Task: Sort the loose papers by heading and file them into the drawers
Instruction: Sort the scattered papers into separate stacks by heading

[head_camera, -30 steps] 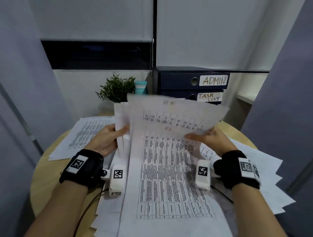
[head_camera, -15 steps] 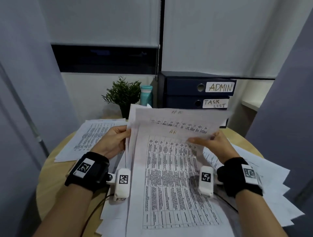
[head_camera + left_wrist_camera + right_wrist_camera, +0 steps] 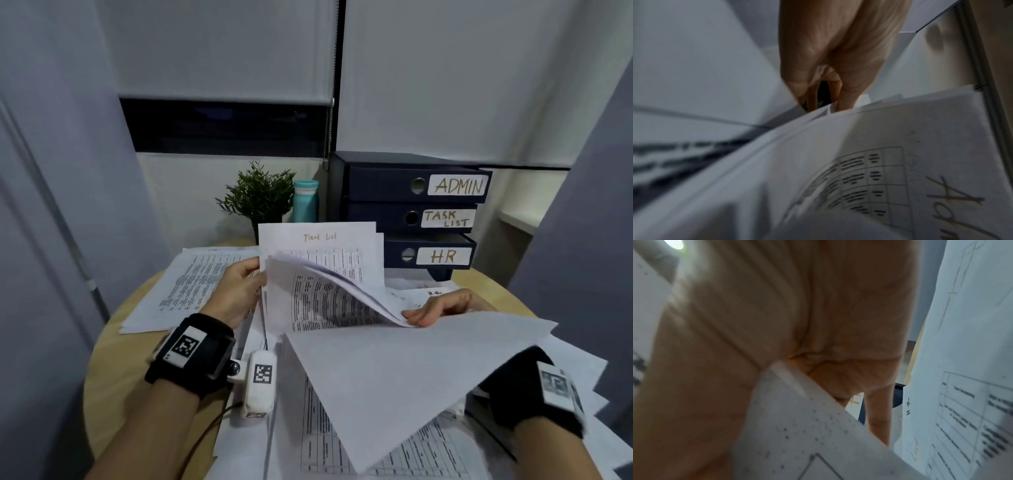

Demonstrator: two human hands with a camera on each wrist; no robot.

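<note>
My left hand (image 3: pixel 251 275) grips the left edge of a paper stack (image 3: pixel 329 267) held upright above the table; its rear sheet is headed "Task List" (image 3: pixel 320 236). My right hand (image 3: pixel 420 317) pinches the front sheets (image 3: pixel 404 373) and folds them over to the right, blank back up. In the left wrist view the left hand (image 3: pixel 835 91) reaches into the stack beside a sheet headed "Adm" (image 3: pixel 953 196). The right wrist view shows a paper (image 3: pixel 803 426) wedged between thumb and fingers of the right hand (image 3: pixel 818 324). Behind stand three dark drawers: ADMIN (image 3: pixel 458 185), TASK LIST (image 3: pixel 448 218), HR (image 3: pixel 443 256).
A round wooden table (image 3: pixel 113 363) carries printed sheets at the left (image 3: pixel 191 284), a fanned pile at the right (image 3: pixel 582 373) and more sheets under my forearms (image 3: pixel 342 445). A small plant (image 3: pixel 260 197) and a teal bottle (image 3: pixel 306 202) stand left of the drawers.
My right hand has swung the front sheets down and to the right, which uncovers the Task List sheet. The left hand keeps its hold. The HR drawer has come into view.
</note>
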